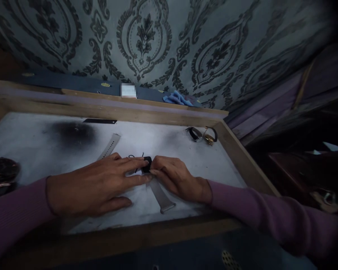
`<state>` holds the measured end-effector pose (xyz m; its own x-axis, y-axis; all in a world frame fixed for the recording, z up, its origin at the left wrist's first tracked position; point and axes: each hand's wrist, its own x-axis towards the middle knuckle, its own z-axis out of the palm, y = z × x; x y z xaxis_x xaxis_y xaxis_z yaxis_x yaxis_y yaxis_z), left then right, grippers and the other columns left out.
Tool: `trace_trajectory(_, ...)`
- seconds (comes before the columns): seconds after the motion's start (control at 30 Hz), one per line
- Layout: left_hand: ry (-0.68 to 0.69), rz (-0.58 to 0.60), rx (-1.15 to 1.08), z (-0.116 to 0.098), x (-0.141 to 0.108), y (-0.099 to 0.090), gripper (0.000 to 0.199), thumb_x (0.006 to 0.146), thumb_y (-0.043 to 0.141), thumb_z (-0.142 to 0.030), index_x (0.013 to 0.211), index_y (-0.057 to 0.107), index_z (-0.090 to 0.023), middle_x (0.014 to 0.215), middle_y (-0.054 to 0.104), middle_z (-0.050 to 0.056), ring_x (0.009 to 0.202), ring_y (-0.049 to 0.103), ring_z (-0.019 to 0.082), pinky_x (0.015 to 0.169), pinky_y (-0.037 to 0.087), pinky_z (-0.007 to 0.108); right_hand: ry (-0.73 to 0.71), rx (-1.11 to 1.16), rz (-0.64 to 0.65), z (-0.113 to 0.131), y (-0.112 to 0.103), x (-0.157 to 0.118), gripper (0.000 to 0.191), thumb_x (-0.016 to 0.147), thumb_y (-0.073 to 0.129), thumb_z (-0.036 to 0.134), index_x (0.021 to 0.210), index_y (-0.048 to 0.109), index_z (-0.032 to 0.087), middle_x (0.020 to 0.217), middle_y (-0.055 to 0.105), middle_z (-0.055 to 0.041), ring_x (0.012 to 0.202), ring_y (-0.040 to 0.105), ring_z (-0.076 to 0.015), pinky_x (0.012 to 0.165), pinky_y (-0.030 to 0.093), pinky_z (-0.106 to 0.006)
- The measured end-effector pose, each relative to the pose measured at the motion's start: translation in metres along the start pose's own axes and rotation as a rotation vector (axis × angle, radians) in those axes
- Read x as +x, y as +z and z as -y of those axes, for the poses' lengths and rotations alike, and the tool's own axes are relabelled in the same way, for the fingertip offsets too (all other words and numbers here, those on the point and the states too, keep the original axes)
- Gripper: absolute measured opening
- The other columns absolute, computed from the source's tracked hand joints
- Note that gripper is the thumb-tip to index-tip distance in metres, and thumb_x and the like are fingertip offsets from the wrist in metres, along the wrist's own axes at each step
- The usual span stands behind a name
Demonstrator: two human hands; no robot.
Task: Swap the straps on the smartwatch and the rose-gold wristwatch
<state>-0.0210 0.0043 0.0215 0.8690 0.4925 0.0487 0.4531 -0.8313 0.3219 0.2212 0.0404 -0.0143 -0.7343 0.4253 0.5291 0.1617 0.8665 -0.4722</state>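
Observation:
A small black watch case (147,164) lies on the white surface between both hands. My left hand (98,183) reaches over from the left, fingers spread, with fingertips on the case and beside its lower edge. On the case's right side is my right hand (180,176), its fingers curled together in a pinch; whatever they may hold is hidden. A grey strap (161,197) extends from below the case toward the front. Another grey strap with holes (110,145) lies behind my left hand. Thin dark pieces (131,156) sit near my left fingertips.
The wooden tray rim (242,157) surrounds the white surface. A dark flat strip (100,121) lies at the back. Watches (195,134) rest at the back right, and more watches (2,168) at the left. A blue cloth (177,98) lies beyond the back rim.

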Motion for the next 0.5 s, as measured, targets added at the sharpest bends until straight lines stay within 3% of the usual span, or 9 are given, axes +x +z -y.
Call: trace_trajectory(0.5,0.001,-0.049,-0.002,-0.0017,-0.0030,0.0001,0.055,0.092,0.057,-0.024,0.144,0.040,-0.025,0.150,0.043,0.015,0.129,0.051,0.033,0.103,0.043,0.052,0.091,0.002,-0.041,0.0025,-0.0002,-0.0025,0.011,0.100,0.044,0.017,0.091,0.049,0.020,0.074,0.057,0.0010,0.061,0.054,-0.0106,0.057,0.046,-0.022)
